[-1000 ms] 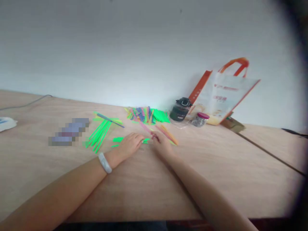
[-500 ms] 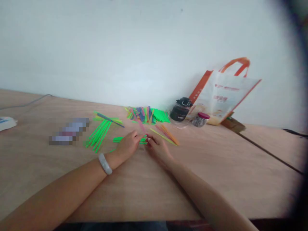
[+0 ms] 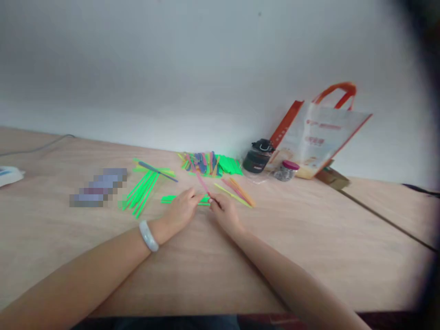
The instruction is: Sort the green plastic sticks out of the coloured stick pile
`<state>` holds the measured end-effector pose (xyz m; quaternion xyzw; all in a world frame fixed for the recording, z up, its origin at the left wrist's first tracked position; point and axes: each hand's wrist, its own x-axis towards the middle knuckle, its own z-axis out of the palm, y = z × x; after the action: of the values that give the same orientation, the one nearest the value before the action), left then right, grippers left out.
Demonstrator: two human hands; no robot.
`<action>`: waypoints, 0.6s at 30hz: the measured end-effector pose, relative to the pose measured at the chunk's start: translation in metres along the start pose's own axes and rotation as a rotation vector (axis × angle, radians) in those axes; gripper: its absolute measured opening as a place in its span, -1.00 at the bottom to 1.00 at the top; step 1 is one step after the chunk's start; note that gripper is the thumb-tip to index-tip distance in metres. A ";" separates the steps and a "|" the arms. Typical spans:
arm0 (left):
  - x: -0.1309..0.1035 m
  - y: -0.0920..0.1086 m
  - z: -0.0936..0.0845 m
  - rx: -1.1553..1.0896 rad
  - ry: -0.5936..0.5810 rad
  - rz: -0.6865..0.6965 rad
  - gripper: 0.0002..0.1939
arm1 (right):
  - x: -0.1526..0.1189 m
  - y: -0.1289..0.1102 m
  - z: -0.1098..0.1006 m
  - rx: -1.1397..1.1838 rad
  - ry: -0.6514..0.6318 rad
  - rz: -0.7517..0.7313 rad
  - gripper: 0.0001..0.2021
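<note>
Pale bangle [image 3: 149,236], left wrist [image 3: 161,230]; bare forearms [image 3: 103,271]

My left hand [image 3: 184,205] covers the middle of the green strips [image 3: 168,199], and the near end of the pink strip [image 3: 201,179] is lost at my right hand [image 3: 226,211]. To the left, blocky blurring masks one object [image 3: 99,188]; a white item [image 3: 10,175] is cut off at the edge. I can't read the blurred bag [image 3: 318,158] lettering, far right.

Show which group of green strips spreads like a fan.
The leftmost green group: its near ends splay apart; green strips by the left hand and beside the bottle lie closer together.
</note>
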<state>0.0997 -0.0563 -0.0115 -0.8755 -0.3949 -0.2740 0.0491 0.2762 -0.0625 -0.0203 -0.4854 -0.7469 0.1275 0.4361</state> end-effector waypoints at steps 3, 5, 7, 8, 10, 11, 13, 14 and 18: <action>-0.001 -0.001 0.001 0.029 0.004 0.000 -0.69 | -0.002 -0.004 0.000 -0.019 -0.005 -0.011 -0.69; -0.001 0.000 0.001 0.041 0.011 -0.018 -0.70 | -0.003 -0.006 0.000 -0.023 -0.003 -0.022 -0.67; -0.001 0.000 0.000 0.036 0.008 -0.019 -0.71 | -0.003 -0.009 -0.001 -0.020 -0.016 -0.031 -0.67; -0.002 0.000 0.000 0.028 0.005 -0.013 -0.70 | -0.003 -0.010 -0.001 -0.018 -0.018 -0.032 -0.68; -0.002 0.001 0.000 0.013 0.003 -0.010 -0.70 | -0.004 -0.010 -0.001 -0.008 -0.017 -0.029 -0.68; -0.003 0.001 0.000 0.010 0.000 -0.011 -0.71 | -0.004 -0.011 -0.001 -0.002 -0.017 -0.033 -0.68; -0.003 0.003 -0.002 0.013 -0.014 -0.029 -0.73 | -0.003 -0.010 0.001 0.012 -0.023 -0.049 -0.68; -0.002 0.005 -0.004 0.023 -0.024 -0.044 -0.74 | -0.002 -0.010 0.002 0.018 -0.037 -0.057 -0.68; 0.001 0.003 -0.022 0.123 -0.071 -0.127 -0.79 | 0.005 -0.002 -0.001 -0.031 -0.043 -0.030 -0.68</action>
<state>0.0929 -0.0639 0.0081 -0.8532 -0.4673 -0.2206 0.0711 0.2752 -0.0594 -0.0154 -0.4780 -0.7652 0.1196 0.4143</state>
